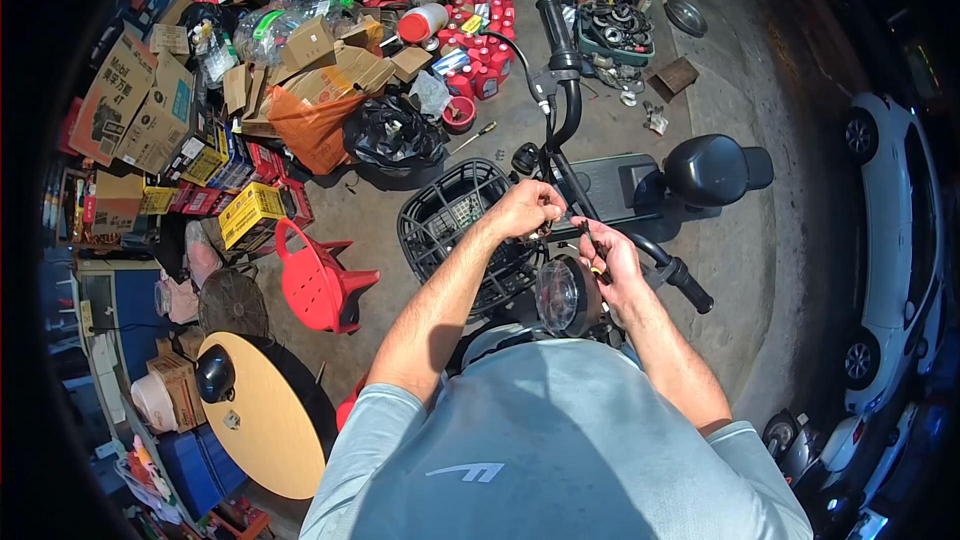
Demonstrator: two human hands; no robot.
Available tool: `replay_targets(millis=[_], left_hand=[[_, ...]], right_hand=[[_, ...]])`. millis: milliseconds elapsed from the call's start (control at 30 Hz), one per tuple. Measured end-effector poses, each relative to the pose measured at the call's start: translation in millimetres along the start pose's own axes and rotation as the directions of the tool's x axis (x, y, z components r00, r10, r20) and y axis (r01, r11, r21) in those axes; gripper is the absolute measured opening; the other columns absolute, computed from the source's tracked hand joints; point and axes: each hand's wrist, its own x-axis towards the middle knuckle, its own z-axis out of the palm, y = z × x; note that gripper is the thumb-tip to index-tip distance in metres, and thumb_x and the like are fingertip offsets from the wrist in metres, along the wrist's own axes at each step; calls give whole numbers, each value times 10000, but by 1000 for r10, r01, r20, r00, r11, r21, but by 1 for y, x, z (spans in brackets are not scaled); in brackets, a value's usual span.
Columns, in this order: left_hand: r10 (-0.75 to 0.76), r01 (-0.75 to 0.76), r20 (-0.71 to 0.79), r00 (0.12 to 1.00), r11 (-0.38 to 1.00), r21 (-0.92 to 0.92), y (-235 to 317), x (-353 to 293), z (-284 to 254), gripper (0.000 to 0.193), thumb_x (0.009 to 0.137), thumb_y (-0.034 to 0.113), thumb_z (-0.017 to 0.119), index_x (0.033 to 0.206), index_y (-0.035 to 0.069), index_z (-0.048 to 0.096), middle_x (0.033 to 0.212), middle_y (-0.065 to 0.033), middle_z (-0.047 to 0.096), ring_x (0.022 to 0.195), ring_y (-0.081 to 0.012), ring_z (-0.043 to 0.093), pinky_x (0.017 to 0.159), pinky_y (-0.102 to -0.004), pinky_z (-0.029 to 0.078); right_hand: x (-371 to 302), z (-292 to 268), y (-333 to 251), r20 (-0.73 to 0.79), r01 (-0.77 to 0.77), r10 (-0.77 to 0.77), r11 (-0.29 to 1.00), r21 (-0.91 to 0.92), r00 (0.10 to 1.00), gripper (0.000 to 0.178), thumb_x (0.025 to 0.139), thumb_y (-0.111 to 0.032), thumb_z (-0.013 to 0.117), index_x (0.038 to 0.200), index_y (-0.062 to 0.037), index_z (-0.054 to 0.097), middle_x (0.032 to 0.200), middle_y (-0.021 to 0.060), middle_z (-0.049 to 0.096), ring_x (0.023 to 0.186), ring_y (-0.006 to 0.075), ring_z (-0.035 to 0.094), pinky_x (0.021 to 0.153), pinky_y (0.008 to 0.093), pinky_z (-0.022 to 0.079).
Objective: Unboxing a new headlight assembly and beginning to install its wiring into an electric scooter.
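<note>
In front of me stands a small two-wheeled scooter with black handlebars [568, 120] and a black seat [705, 170]. My left hand [527, 210] is over the handlebar stem, thumb and fingers pinched together; whatever lies between them is too small to make out. Close beside it, my right hand [612, 258] is closed around a thin dark piece with a yellow part [597, 269], perhaps wiring. A round, clear-faced lamp [562, 295] sits just below the hands, near my body. The black wire basket [420, 230] is left of them.
Left of the scooter are a red plastic stool [310, 280], a round wooden tabletop [265, 425] and a black plastic bag [395, 130]. Cardboard boxes [145, 105] and red bottles [487, 75] pile up behind. A screwdriver [474, 136] lies on the floor. A white car [890, 250] is parked far right.
</note>
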Motion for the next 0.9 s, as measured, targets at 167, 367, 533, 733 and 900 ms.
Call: replay_targets(millis=[167,367,533,733,900], left_hand=[[26,-26,-15,1000,1000,-1,2,-1,1,84,852,42,605,909,-12,635,780,-31,653,722,-88,602,664,-244,493],[14,-15,-26,1000,999,-35,2,-2,1,99,816,41,617,891,-19,639,774,-44,651,714,-99,604,661,-260,500],[-2,2,-14,1000,1000,-10,6,-3,1,81,855,40,601,914,-6,633,773,-26,650,700,-80,595,636,-239,485],[10,-10,-14,1000,999,-40,2,-3,0,89,855,39,596,922,-10,628,774,-32,651,708,-84,601,648,-239,490],[-4,3,-6,1000,999,-41,5,-3,0,91,853,41,599,920,-13,627,780,-34,651,715,-85,603,654,-237,490]], right_hand=[[1,-2,1,12,2,-2,1000,5,1000,360,844,-32,382,1172,34,515,587,-3,449,411,60,339,564,229,437],[-2,5,-1,-27,0,0,1000,-16,1000,284,965,-134,384,1158,31,511,555,-32,412,406,46,317,529,197,374],[0,0,0,-2,0,0,1000,-13,1000,353,843,-34,380,1158,38,522,588,-4,452,414,60,333,563,231,427],[-2,5,0,-10,6,-6,1000,-6,1000,284,933,-97,397,1155,41,506,564,-31,423,400,44,317,519,198,378],[1,-2,2,5,10,-10,1000,-19,1000,311,901,-70,378,1152,37,527,587,-10,434,419,51,325,564,228,424]])
